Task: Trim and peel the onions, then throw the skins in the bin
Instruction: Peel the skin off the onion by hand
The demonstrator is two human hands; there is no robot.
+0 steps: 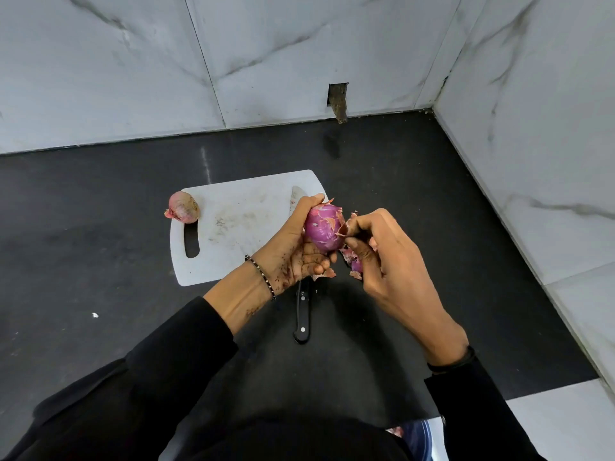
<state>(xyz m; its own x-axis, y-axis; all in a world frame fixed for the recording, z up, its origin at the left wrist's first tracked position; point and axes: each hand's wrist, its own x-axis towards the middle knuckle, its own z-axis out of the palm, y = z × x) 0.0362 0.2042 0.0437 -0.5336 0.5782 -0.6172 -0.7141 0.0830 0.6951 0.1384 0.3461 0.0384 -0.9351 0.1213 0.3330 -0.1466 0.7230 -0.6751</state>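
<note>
My left hand grips a partly peeled purple onion above the right edge of the white cutting board. My right hand pinches a flap of papery skin at the onion's right side. Loose skin pieces lie under my hands. A second onion, still in its skin, sits at the board's far left corner. A black-handled knife lies under my left hand, its blade tip showing on the board and its handle pointing toward me.
The board lies on a black countertop bounded by marble walls at the back and right. A small white scrap lies on the counter at left. A blue container with pink bits in it shows at the bottom edge.
</note>
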